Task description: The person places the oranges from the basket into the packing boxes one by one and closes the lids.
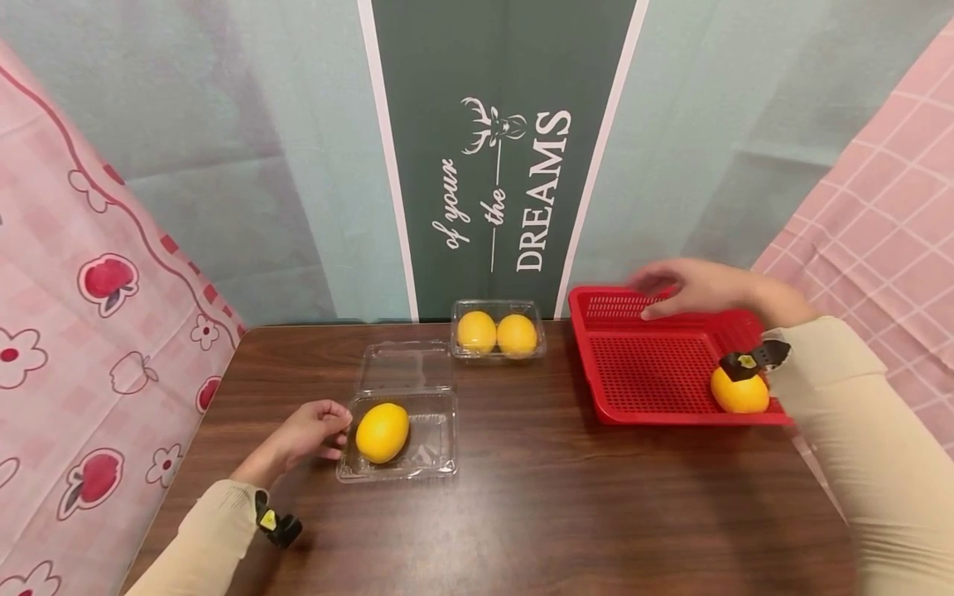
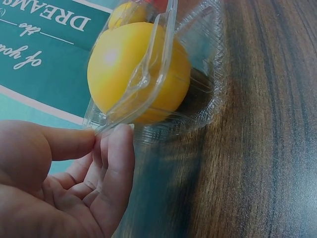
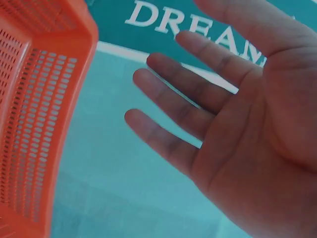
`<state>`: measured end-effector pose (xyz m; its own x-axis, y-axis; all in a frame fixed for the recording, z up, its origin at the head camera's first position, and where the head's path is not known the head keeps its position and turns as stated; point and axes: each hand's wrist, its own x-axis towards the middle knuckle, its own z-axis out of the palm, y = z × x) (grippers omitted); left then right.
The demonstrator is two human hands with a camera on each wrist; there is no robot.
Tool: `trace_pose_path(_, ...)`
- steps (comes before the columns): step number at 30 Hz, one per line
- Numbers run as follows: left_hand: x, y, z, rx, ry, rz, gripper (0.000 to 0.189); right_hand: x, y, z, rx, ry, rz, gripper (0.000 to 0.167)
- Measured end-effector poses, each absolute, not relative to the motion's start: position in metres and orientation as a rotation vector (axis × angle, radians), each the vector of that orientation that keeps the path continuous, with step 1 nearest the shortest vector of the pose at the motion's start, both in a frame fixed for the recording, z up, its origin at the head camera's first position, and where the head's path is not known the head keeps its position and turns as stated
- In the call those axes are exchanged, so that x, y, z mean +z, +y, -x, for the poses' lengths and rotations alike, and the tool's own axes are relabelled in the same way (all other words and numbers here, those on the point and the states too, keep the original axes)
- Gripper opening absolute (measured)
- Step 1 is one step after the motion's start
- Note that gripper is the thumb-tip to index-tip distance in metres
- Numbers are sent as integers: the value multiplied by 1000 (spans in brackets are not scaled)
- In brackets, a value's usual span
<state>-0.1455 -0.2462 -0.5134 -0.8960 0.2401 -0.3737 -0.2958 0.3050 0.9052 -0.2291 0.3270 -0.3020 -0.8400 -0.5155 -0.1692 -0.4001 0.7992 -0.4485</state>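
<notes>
My left hand (image 1: 316,430) pinches the left rim of a clear plastic clamshell box (image 1: 436,447) between thumb and fingers. Inside its base lies one yellow-orange citrus fruit (image 1: 383,433), and the lid (image 1: 406,368) is folded back behind it. In the left wrist view the pinched rim (image 2: 166,64) crosses in front of the fruit (image 2: 124,69). Above the back of a red plastic basket (image 1: 648,372), my right hand (image 1: 696,285) is blurred, holding nothing. Its fingers are spread and nearly straight in the right wrist view. Another citrus fruit (image 1: 739,391) sits at the basket's front right, partly covered by the wrist strap.
A second clear box (image 1: 498,352) holding two citrus fruits (image 1: 477,332) stands at the table's back edge. Behind the brown wooden table (image 1: 537,513) hangs a green curtain (image 1: 507,50) with lettering. Pink cloths (image 1: 82,372) hang at both sides.
</notes>
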Motion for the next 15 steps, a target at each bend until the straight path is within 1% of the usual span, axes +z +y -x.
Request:
trace_pose_path(5, -515, -247, 145, 1629, 2135, 57, 19, -304, 343, 230, -597, 2703, 654, 52)
trace_pose_path(15, -517, -250, 146, 1615, 2143, 48, 21, -316, 365, 233, -619, 2685, 580, 54)
